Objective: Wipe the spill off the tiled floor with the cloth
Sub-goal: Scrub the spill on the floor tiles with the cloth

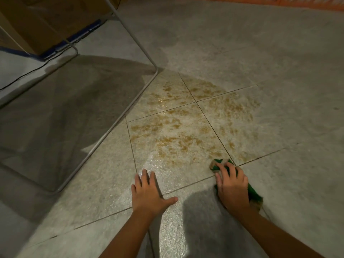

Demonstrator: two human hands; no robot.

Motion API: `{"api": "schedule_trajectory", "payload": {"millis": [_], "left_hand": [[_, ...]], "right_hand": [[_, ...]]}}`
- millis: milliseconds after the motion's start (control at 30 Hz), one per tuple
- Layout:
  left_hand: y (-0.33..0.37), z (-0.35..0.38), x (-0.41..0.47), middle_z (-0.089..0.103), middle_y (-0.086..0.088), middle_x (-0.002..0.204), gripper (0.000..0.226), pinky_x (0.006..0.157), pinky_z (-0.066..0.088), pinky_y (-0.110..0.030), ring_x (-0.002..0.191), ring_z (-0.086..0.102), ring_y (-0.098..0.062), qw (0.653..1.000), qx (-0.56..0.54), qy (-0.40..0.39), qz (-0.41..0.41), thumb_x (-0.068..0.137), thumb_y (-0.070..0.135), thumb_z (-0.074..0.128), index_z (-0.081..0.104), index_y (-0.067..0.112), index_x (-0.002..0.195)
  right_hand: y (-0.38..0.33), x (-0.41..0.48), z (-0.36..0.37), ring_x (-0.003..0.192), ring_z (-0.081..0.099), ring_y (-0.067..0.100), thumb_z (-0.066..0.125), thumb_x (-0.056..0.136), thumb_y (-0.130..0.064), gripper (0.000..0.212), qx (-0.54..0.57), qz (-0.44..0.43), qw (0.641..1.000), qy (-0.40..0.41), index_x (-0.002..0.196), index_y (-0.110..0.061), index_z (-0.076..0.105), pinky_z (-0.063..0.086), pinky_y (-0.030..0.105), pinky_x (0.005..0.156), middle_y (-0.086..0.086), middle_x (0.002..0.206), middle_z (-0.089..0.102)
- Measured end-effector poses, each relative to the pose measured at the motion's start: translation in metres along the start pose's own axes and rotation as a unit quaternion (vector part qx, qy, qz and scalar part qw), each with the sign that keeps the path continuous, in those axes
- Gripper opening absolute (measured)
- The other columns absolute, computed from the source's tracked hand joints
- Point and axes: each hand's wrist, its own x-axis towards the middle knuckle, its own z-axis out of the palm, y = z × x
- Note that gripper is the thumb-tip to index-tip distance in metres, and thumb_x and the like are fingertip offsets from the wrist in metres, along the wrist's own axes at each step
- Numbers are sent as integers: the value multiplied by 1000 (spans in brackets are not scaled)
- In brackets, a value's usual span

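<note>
Task's thing: the spill point(186, 140), patchy brown liquid on the tiled floor point(279, 71), spread over four tiles around a crossing of grout lines.

Cloth: the green cloth point(254, 193) lies bunched on the floor under the right hand, with one end showing past the fingertips and the other beside the wrist.

Cloth axis: diagonal, from far-left to near-right, roughly in line with the forearm.

Right hand point(232, 185): its grip is closed over the cloth, fingers bent down across it and thumb at its left side, pressing it to the tile.

Left hand point(149, 192): flat on the floor with fingers spread, holding nothing. It looks like a brace for the body.

Key relation: the spill lies ahead and to the left of the right hand. Its near edge reaches the cloth's front end, and most of it is farther out.

Nearer hand: both sit at the spill's near side, but only the right has the cloth.

Likely stroke: a push forward and leftward, away from the body.

Limit on the left: a metal frame point(106, 131) rests on the floor along the spill's far-left edge, so a wide sweep could meet it.

Wet sheen: a glossy streak sits just beyond the left hand's fingertips, and whether it is spill or wiped residue cannot be told.
</note>
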Motion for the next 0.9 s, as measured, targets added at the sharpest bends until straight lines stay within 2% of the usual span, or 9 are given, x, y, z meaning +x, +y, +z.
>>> {"api": "schedule_trajectory", "payload": {"millis": [67,133,300,400,533,633,700,800,900], "left_hand": [[0,-1,0,-15,-11,158,119,118,3,-46,145,-13,-35,1000,7,2,5,69,82,47,-7,15,151],[-3,-1,0,-14,-10,158,117,118,4,-45,145,-12,-33,1000,7,2,12,70,80,48,-6,16,151],[-9,-3,5,2,-4,158,114,116,18,-43,145,3,-28,999,19,32,29,65,83,50,7,19,150],[-14,-5,11,15,-3,153,115,113,23,-39,140,15,-23,997,22,70,40,60,91,39,15,21,148],[-24,-7,18,17,-1,154,142,116,19,-39,141,16,-22,994,-9,105,31,33,100,-7,16,21,149],[-32,-10,21,5,-2,158,149,119,9,-41,145,4,-25,996,-6,86,19,27,99,-13,8,19,151],[-36,-12,22,-2,-3,159,153,119,5,-42,146,-3,-27,998,2,67,12,22,98,-16,2,19,151],[-41,-12,22,-8,-3,159,154,118,1,-43,146,-9,-29,998,8,55,5,19,98,-17,-3,19,151],[-44,-13,25,-10,-3,159,153,118,0,-43,146,-10,-29,998,4,57,5,20,99,-15,-4,21,151]], "right_hand": [[-16,9,6,85,59,35,43,94,-24,33,-4,42,999,-2,108,-4,67,45,37,65,19,104,64],[-32,11,11,86,59,35,45,92,-23,33,8,39,999,-23,109,-4,66,45,37,65,19,105,64],[-28,-2,8,91,62,31,11,101,-37,62,39,-99,993,-43,110,-13,67,52,37,68,10,107,66],[-6,1,0,95,61,29,9,99,-42,62,48,-131,989,-46,114,-18,65,51,39,73,6,111,65],[2,15,6,91,58,33,17,100,-37,59,50,-59,997,9,110,-8,67,48,39,72,14,107,64],[-13,23,16,87,59,35,35,96,-28,42,9,1,999,35,107,-4,67,47,37,68,17,104,65],[-31,25,18,85,60,36,32,97,-28,44,12,16,1000,22,106,-4,68,49,38,66,18,103,65],[-47,13,17,89,61,32,26,97,-33,49,31,-58,998,-5,108,-11,68,52,37,67,12,103,67],[-31,1,17,104,47,27,17,100,-40,48,67,-164,984,-21,121,-20,55,49,40,80,4,117,59]]}}
